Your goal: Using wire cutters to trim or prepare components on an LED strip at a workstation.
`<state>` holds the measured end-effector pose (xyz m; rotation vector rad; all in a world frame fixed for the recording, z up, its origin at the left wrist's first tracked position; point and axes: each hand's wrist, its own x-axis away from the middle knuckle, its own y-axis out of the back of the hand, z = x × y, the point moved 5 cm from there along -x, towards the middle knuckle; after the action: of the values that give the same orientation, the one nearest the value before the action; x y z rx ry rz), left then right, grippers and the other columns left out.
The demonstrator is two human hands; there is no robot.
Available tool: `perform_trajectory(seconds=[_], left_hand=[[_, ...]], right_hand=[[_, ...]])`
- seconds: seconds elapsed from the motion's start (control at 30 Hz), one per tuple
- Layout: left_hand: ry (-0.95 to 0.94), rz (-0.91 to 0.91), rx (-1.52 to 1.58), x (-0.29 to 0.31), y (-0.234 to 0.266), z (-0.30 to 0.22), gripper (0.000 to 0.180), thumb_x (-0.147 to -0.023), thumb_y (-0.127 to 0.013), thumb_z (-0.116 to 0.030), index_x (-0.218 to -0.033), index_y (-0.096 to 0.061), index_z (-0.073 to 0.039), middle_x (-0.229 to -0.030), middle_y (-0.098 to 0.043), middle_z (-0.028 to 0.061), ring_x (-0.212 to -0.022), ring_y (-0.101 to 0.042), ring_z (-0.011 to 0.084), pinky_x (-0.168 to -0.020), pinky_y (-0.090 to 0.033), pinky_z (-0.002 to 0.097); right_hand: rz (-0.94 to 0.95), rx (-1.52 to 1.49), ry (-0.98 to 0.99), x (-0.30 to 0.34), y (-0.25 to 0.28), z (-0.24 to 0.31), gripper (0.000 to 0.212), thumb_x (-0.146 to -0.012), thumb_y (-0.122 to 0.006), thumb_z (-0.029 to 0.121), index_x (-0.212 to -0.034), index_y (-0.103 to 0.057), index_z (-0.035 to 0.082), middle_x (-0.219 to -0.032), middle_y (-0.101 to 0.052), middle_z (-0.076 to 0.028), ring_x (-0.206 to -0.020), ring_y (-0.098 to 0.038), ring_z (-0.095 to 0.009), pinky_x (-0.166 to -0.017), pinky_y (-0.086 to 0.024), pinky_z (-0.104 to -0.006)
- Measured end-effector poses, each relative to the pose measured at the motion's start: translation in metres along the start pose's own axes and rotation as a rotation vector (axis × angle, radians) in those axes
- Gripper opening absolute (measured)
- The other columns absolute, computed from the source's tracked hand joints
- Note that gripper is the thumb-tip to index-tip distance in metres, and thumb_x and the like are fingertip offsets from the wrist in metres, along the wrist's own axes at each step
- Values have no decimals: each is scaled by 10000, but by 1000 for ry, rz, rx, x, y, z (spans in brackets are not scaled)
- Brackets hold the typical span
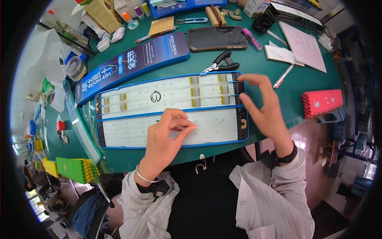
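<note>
A long blue-framed fishing rig box (131,133) lies unfolded in front of me, with white ruled panels in two halves. Wire-like pins with yellow bases (195,91) stand in small groups across its far half. Over the near half, my left hand (165,133) pinches thumb and forefinger together; a fine pale thread-like loop shows at the tips, too small to name surely. My right hand (262,107) hovers at the box's right end with fingers curved and apart. Its fingertips are close to the black end piece (241,93) and thin blue strands there.
Behind the box lie a blue printed package (135,59), black-handled pliers (223,61), a phone (217,38) and a purple-pink tube (252,39). To the right are a pen (283,76), white pads (304,47) and a red plastic block (322,102). A clear green-edged strip (84,131) lies left.
</note>
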<state>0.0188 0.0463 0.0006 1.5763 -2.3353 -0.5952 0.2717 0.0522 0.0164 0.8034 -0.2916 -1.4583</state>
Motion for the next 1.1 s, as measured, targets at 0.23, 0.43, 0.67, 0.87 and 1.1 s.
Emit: perform_trajectory(seconds=[0.23, 0.43, 0.67, 0.87, 1.1], left_hand=[[27, -9, 71, 0, 0, 8, 267, -846, -738, -7, -1012, -528, -10, -859, -751, 120, -830, -733, 193, -736, -561, 283], [-64, -29, 54, 4, 0, 12, 233, -846, -744, -39, -993, -565, -5, -855, -738, 112, -830, -743, 221, -725, -571, 294], [-47, -17, 85, -1, 1, 12, 300, -837, -755, -7, -1023, -519, -3, -851, -751, 106, -804, -712, 163, -772, -531, 261], [-66, -9, 110, -1, 1, 16, 290, -843, -743, 8, -1033, -524, -15, -869, -754, 119, -828, -719, 165, -776, -539, 262], [-95, -8, 119, 1, 0, 17, 280, -845, -738, 18, -1037, -537, -10, -869, -752, 123, -834, -723, 167, -776, -548, 263]], right_hand=[[80, 350, 196, -55, -4, -9, 564, -759, -574, -120, -1290, -565, 71, -1374, -550, -95, -1226, -491, -348, -1065, -431, -421], [225, 445, 318, -69, -15, -18, 573, -734, -610, -125, -1256, -626, 111, -1327, -580, -84, -1253, -480, -361, -1053, -448, -419], [292, 473, 339, -78, 5, -27, 548, -762, -680, -59, -1285, -617, 93, -1220, -579, -125, -1184, -499, -329, -1037, -438, -413], [247, 469, 355, -72, 5, -32, 316, -826, -643, -36, -1132, -678, 34, -1197, -635, -97, -1186, -527, -307, -1019, -453, -400], [271, 417, 282, -70, 12, -35, 234, -872, -639, -6, -1101, -616, 29, -1158, -630, -118, -1156, -555, -309, -972, -460, -383]])
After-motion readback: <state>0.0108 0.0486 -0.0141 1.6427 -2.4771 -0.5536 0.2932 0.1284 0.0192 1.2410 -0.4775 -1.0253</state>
